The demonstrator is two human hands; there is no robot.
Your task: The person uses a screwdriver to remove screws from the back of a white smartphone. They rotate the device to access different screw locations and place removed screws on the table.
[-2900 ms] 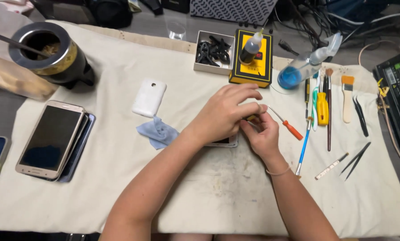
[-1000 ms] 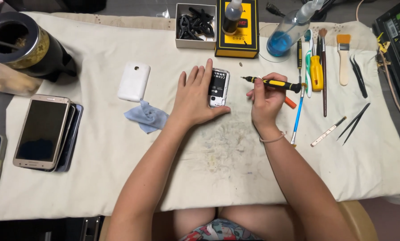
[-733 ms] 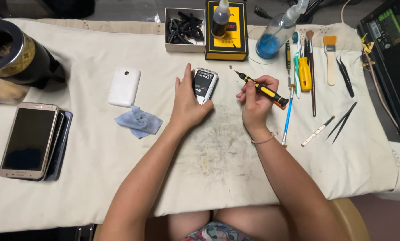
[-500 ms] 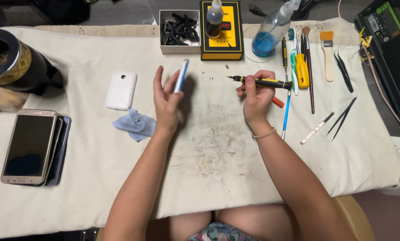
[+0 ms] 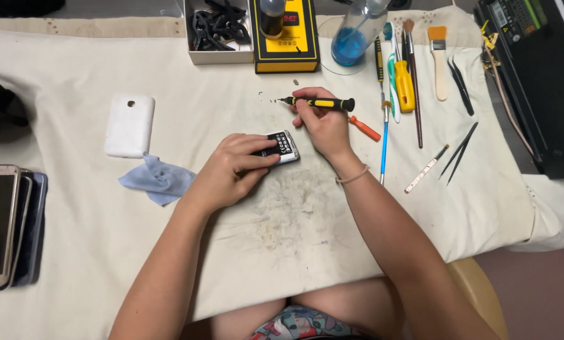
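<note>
White box point(image 5: 197, 56) holds black parts point(image 5: 217, 25); bottle point(image 5: 355, 28) holds blue liquid point(image 5: 347, 47)

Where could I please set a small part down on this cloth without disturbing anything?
Bare cloth lies near the front edge, below the blue rag, and between the white back cover and left hand. The tool row beyond the right hand is crowded.

Pretty even, soft overhead light here, bright enough that the cream cloth point(image 5: 105, 252) on the tabletop reads clean with no blown-out spots. Shadows are faint, just a soft smudge under the left hand point(image 5: 228, 173) and forearm. Slight glare on the blue liquid bottle point(image 5: 354, 31). Focus is sharp in the middle; the edges bow a bit, wide-angle style.
</note>
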